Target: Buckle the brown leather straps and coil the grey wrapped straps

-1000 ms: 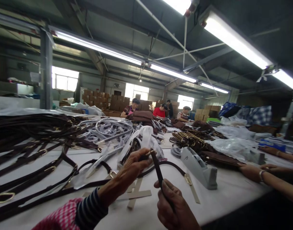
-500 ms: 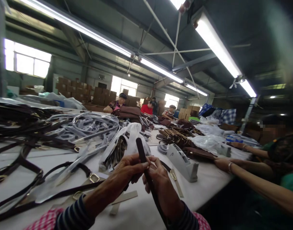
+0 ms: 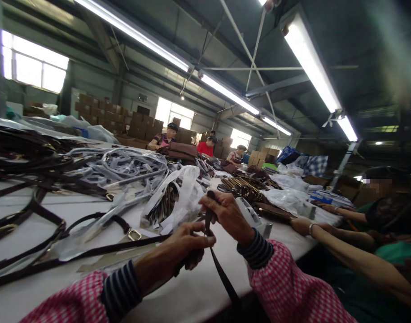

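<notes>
A dark brown strap (image 3: pixel 221 274) runs up from the table's front edge through both my hands. My right hand (image 3: pixel 229 216) pinches it near its upper end, higher and farther to the right. Lower down, my left hand (image 3: pixel 192 246) is closed round the strap, fingertips pressed together. The strap stands nearly upright between the two. Behind my right hand a grey tape dispenser (image 3: pixel 248 211) is partly hidden. Beyond my left hand stands a white plastic bag (image 3: pixel 188 190) with many flat pieces in it. A strap with a gold buckle (image 3: pixel 134 234) lies left of my left hand.
Brown straps (image 3: pixel 40 211) and a heap of plastic-wrapped straps (image 3: pixel 124 163) cover the left of the white table (image 3: pixel 178 291). Brown goods with gold metal parts (image 3: pixel 244 186) lie farther back. At right, a co-worker's hands (image 3: pixel 301 225) rest at the table edge; other people sit across.
My right hand has moved up and away along the strap, apart from my left hand, and covers more of the tape dispenser. The strap's upper end now lies within my right fingers.
</notes>
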`<state>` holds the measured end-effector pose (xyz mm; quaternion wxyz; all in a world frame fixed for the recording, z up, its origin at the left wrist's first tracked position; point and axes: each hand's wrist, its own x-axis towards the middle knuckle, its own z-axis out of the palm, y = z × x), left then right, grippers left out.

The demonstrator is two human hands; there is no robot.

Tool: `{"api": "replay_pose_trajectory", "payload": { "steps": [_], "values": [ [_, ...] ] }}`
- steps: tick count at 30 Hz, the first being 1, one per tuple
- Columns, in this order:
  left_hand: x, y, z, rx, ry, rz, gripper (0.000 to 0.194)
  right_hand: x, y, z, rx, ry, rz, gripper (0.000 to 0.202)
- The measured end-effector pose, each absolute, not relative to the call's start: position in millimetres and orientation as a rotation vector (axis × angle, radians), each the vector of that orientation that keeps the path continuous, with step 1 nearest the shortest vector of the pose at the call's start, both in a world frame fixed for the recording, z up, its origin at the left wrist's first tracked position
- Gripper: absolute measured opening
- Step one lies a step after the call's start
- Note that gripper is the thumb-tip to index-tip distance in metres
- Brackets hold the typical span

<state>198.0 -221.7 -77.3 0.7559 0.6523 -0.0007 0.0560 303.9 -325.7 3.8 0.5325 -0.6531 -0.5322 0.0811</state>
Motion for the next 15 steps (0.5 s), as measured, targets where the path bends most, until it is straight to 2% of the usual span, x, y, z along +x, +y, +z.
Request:
{"api": "replay_pose_trajectory", "payload": {
  "steps": [3,6,15],
  "values": [
    [194.5,-221.9,-79.8,1.392,-0.082,-0.069,0.029,321.7,-330.8,10.9,-1.336,-1.073,0.344,0.034],
    [197.2,-223.3,-83.6,1.451,-0.032,-0.024,0.028,334.7,-344.5,9.1,-1.247,-0.958,0.441,0.038],
    [205.6,-227.0,-95.1,1.561,0.128,0.069,0.031,330.4,-377.9,-18.6,-1.542,-1.117,0.693,0.04]
  ]
}}
